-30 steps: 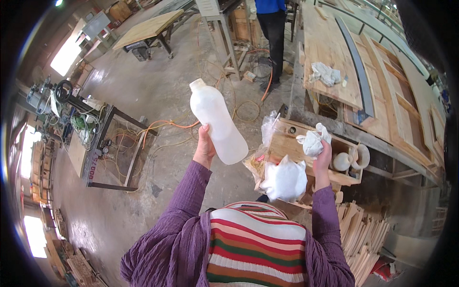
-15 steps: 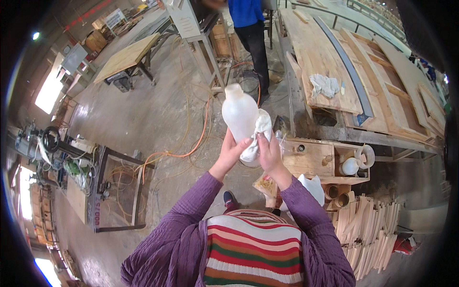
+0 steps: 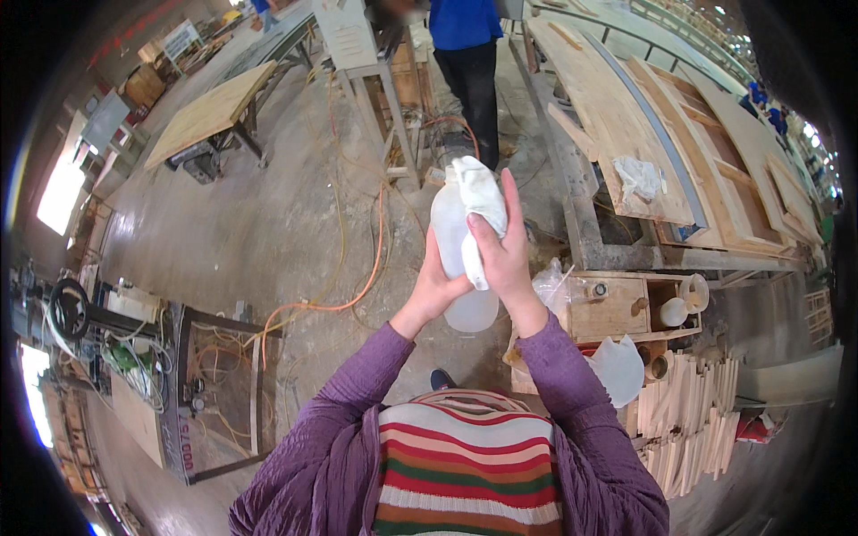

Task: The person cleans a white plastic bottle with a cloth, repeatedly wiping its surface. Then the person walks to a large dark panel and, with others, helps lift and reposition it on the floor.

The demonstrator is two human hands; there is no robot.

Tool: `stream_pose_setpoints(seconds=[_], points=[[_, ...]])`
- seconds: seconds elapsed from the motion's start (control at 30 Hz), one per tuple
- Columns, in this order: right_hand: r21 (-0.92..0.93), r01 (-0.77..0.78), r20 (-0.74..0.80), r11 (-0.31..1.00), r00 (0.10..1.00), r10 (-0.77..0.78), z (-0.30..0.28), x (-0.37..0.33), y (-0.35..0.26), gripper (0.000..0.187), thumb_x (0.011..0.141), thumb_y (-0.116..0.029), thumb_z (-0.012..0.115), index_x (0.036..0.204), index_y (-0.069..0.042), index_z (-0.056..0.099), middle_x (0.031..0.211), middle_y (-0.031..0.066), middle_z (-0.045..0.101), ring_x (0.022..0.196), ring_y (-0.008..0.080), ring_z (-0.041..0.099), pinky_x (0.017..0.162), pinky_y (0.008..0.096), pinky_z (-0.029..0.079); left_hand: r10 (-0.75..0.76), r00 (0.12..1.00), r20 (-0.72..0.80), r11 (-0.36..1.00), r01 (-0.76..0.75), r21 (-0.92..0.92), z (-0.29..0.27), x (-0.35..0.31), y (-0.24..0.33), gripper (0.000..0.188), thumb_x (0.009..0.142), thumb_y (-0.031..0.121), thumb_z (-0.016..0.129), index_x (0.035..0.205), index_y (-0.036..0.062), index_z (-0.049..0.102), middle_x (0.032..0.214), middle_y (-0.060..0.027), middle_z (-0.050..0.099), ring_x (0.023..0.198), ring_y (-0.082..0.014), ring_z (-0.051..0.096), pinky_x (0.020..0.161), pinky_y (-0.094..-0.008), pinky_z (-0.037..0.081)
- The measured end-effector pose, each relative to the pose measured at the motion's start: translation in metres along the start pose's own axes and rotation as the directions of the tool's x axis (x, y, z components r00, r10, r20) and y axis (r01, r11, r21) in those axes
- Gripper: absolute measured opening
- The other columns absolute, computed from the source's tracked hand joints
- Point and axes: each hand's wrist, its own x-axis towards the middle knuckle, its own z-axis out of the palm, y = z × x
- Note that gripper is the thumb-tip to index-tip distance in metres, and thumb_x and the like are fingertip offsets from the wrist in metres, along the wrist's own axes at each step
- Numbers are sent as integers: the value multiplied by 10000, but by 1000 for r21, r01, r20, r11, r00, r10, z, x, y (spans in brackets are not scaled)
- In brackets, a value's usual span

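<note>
A translucent white plastic bottle is held nearly upright in front of my chest. My left hand grips its lower left side, with the fingers going behind it. A crumpled white cloth lies against the bottle's upper right side and neck. My right hand presses that cloth to the bottle, thumb in front and fingers extended upward along it. The cloth hides part of the bottle's neck and mouth.
A wooden box with containers stands at right, above stacked wood strips. Beyond is a workbench with a white rag. Ahead stands a person in blue. An orange hose crosses the floor; a metal-framed machine is at left.
My right hand and the cloth have moved up along the bottle from its lower side to its neck. The view has shifted slightly, and more of the box at right shows.
</note>
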Motion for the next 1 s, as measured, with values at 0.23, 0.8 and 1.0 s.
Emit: stream_pose_setpoints(seconds=[0.23, 0.8, 1.0], points=[[306, -137, -78, 942, 983, 168, -16, 39, 22, 405, 1019, -247, 563, 1320, 23, 549, 1194, 63, 637, 1049, 113, 590, 909, 274, 474, 101, 994, 49, 995, -101, 6, -8, 40, 3, 1135, 686, 182, 832, 1555, 55, 113, 1506, -146, 342, 1409, -274, 357, 1148, -410, 319], [522, -380, 94, 763, 915, 392, -168, 181, 39, 419, 983, -175, 556, 1382, -47, 535, 1200, 61, 662, 1032, 143, 654, 922, 303, 522, -106, 807, 581, 984, 169, -56, 37, 223, -62, 1134, 689, 180, 859, 1545, 69, 124, 1488, -119, 365, 1368, -240, 408, 1118, -406, 362], [40, -117, -417, 992, 901, 123, -274, 202, 51, 301, 896, -68, 632, 1195, -67, 664, 981, 42, 682, 839, 100, 625, 746, 249, 514, -42, 828, 559, 989, 116, -97, 74, 280, -97, 900, 744, 143, 813, 1470, 24, 293, 1370, -108, 510, 1233, -212, 529, 1036, -374, 439]])
